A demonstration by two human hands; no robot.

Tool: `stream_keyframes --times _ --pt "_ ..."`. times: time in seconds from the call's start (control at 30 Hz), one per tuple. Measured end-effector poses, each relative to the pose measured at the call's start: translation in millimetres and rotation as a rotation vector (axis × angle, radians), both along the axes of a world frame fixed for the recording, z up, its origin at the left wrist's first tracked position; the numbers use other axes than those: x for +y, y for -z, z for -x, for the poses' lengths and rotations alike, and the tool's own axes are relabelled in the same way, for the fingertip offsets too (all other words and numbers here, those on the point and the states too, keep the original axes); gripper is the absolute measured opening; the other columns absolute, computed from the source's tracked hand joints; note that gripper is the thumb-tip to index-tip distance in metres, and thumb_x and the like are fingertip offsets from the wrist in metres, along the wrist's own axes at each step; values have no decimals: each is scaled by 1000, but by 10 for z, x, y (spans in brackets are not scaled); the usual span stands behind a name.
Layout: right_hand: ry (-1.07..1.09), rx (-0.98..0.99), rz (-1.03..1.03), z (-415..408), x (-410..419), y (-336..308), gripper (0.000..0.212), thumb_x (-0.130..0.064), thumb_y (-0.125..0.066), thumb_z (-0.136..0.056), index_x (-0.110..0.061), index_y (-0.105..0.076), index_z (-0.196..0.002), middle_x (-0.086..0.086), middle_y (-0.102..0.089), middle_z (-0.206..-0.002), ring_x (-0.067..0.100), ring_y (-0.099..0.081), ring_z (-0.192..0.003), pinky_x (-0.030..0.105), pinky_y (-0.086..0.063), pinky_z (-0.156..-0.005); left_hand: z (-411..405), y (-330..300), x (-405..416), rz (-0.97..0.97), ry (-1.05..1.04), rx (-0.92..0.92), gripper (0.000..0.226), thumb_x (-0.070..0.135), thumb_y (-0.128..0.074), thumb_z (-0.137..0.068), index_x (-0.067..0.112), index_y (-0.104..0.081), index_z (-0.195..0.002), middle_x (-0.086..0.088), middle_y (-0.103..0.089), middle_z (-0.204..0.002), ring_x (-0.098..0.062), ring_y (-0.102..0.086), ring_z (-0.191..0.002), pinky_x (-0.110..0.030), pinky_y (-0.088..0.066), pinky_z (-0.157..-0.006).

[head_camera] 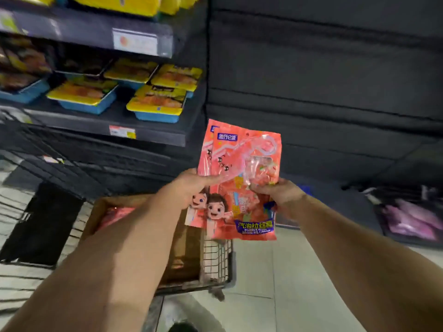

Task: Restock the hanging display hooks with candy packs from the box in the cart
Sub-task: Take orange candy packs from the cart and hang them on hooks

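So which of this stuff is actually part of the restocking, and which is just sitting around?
Part of the job:
pink candy packs, held by left hand and right hand
cardboard box
wire cart

Just there:
yellow-lidded trays on the shelf
purple packets

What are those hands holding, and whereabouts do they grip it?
Both hold pink candy packs, at least two stacked. The left hand grips their left edge near mid-height; the right hand pinches the front pack's right side.

The candy packs [242,178] are glossy plastic film, the box [189,248] matt brown cardboard, the cart [217,259] dark metal wire.
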State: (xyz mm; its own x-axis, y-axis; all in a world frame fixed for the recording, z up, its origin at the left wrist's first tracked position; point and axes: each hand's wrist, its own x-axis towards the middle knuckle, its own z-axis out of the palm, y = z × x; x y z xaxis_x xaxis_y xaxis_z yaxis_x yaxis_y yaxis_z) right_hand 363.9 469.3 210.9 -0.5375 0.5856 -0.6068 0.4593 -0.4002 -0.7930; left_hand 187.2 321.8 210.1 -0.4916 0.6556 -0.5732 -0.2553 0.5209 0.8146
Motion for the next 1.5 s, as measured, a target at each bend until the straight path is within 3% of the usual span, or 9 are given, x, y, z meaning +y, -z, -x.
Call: stream_keyframes --times 0.1,0.2,0.6,0.77,0.93,1.1,1.2,1.4,1.5 --pt "137 -2 -32 -959 282 -258 41 -11 -89 -66 -3 -71 -102 16 -76 -97 38 -71 -98 58 -53 -92 -830 -146 505 -29 91 43 62 45 -95 -61 22 -72 -114 1 -75 -115 -20 -67 -110 -42 -51 -101" --pt "294 0 -100 -2088 552 -436 53 -24 -95 -53 -8 -73 -98 13 -77 -92 37 -73 -92 59 -55 -87 -1788 -270 1083 -92 209 42 86 61 -95 -45 25 -71 -119 3 -73 -120 -22 -63 -117 -46 -47 -104" --pt "912 80 -330 -5483 1139 -1153 28 -13 -86 -73 -11 -66 -93 13 -74 -98 32 -72 -91 49 -60 -80 -5019 -1009 2896 -295 706 36 26 35 -81 -85 28 -71 -108 1 -71 -117 -25 -60 -121 -51 -44 -110" --pt "974 100 -337 -5982 1528 -1195 29 -10 -83 -75 -14 -61 -93 14 -73 -100 33 -73 -89 45 -60 -74 -5592 -998 3490 -333 731 -15 55 36 -82 -83 15 -65 -131 -2 -65 -127 -25 -54 -124 -43 -40 -103" --pt "1001 142 -318 -6158 2233 -1134 32 -8 -82 -76 -6 -65 -103 17 -74 -100 36 -73 -90 49 -61 -75 -5793 -959 4140 -336 712 -111 65 56 -85 -69 24 -68 -123 -1 -64 -134 -28 -53 -129 -50 -37 -112" --pt "1044 118 -338 -6384 3058 -1058 31 -15 -80 -80 -6 -68 -107 12 -72 -89 24 -67 -68 28 -52 -55 -5923 -930 4989 -335 694 -213 89 74 -74 -72 30 -52 -145 -2 -45 -156 -32 -35 -148 -54 -28 -118" --pt "1058 126 -330 -6548 3489 -1037 32 -33 -78 -83 -9 -69 -102 14 -74 -96 29 -71 -79 33 -56 -61 -5971 -891 5414 -303 693 -235 124 84 -79 -45 29 -46 -151 -5 -42 -160 -31 -34 -149 -57 -27 -117" --pt "987 97 -276 -6517 4248 -747 42 -47 -73 -83 -21 -67 -116 7 -73 -106 28 -70 -95 46 -58 -85 -5856 -673 5953 -242 575 -201 83 63 -71 -81 20 -48 -148 -8 -43 -159 -29 -33 -150 -51 -25 -119" --pt "935 94 -198 -6398 4586 -608 52 -47 -77 -79 -20 -66 -122 6 -71 -114 30 -67 -103 51 -53 -95 -5685 -523 6075 -170 454 -171 81 64 -74 -77 21 -54 -142 -11 -49 -154 -33 -40 -144 -51 -30 -116"
